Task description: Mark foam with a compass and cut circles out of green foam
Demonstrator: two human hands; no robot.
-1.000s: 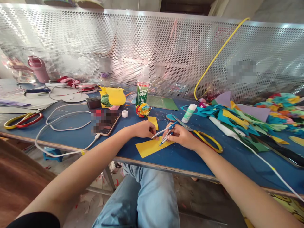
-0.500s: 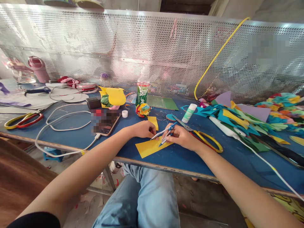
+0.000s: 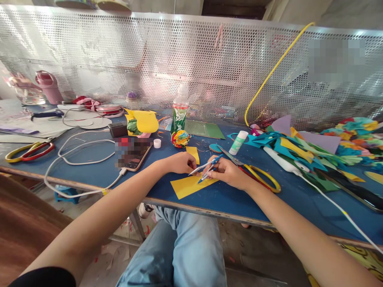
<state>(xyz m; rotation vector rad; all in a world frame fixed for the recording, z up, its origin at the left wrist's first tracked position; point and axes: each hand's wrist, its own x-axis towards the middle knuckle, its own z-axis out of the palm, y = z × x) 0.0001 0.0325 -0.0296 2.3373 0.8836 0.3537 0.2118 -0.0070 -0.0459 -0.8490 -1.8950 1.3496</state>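
A yellow paper sheet (image 3: 187,185) lies flat near the front edge of the blue table (image 3: 227,199). My left hand (image 3: 178,162) rests on the sheet's far edge, fingers curled, pressing it down. My right hand (image 3: 229,172) grips a blue-and-silver drawing compass (image 3: 206,169) whose two legs point left and touch the yellow sheet just beside my left fingertips. A smaller yellow paper piece (image 3: 193,153) lies behind my left hand.
Yellow-handled scissors (image 3: 257,173) lie right of my right hand. A phone (image 3: 132,153) with a white cable (image 3: 80,157), a green-labelled bottle (image 3: 179,111), a glue stick (image 3: 238,142), a colourful paper ball (image 3: 180,138) and heaps of coloured paper scraps (image 3: 302,151) crowd the table. A perforated metal screen (image 3: 191,59) backs it.
The compass legs have swung slightly left and down across the yellow sheet. Both hands stay almost in the same place.
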